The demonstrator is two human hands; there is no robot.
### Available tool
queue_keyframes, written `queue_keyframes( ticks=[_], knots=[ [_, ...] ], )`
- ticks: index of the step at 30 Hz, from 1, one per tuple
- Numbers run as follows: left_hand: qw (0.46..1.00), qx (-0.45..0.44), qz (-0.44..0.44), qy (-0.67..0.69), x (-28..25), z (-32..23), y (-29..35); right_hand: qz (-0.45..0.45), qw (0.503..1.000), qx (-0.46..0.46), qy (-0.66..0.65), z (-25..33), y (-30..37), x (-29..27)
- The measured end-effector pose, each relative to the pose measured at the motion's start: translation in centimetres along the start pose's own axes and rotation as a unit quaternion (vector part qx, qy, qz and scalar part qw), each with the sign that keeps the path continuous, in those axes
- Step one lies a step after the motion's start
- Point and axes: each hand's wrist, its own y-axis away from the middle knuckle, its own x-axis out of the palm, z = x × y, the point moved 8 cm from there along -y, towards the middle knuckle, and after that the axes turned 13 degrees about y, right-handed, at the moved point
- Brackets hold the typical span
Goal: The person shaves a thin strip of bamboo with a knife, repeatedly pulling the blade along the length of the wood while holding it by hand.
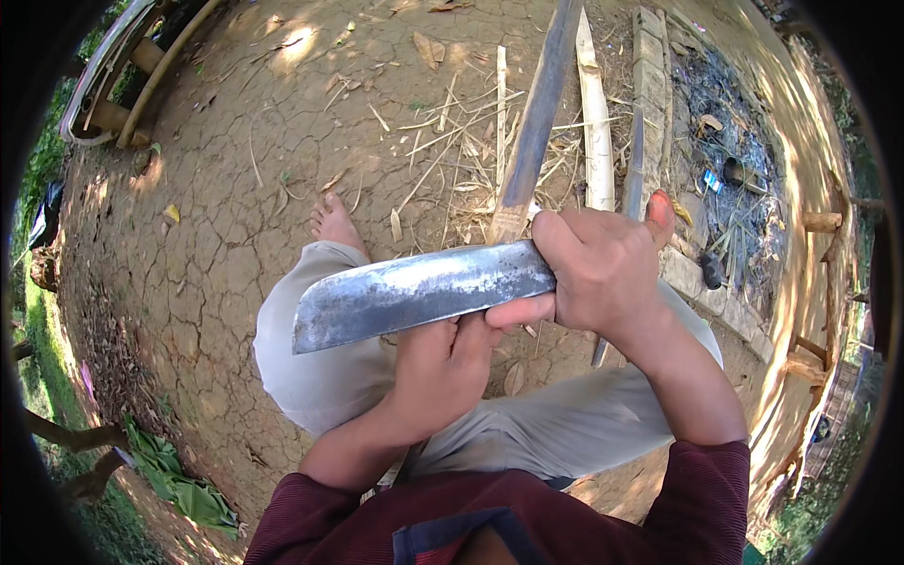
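My right hand (603,268) is closed around the handle end of a machete (424,287), whose broad, worn grey blade points left across my lap. Beneath the blade, my left hand (438,367) is closed, its fingers partly hidden. A long, dark bamboo strip (541,122) runs from the far edge toward me, with a pale scraped patch where it passes under the blade, in line with my left hand. One bright red fingertip or thumb tip (661,209) stands out at the right hand's far side.
Pale bamboo shavings (471,179) litter the cracked earth ahead. A split, light bamboo piece (595,122) and a narrow grey strip (636,160) lie right of the dark strip. A brick edging (650,85) borders an ash bed (730,179). My bare foot (337,224) rests at left.
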Motion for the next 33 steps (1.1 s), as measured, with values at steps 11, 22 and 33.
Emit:
queue_keyframes(
  ticks=[11, 22, 33],
  knots=[
    [0.994, -0.017, 0.075, 0.072, -0.7, -2.4, 0.7, 0.001, 0.887, 0.461, 0.036, -21.8, 4.8, -4.6],
    [0.983, -0.093, 0.149, 0.055, 4.6, -0.7, -1.2, 0.195, 0.788, 0.396, -0.429, -6.1, 2.9, 1.0],
    [0.971, -0.166, 0.161, 0.059, 5.3, -1.8, -0.7, 0.095, 0.828, 0.383, -0.399, -9.8, 2.9, -0.3]
  ],
)
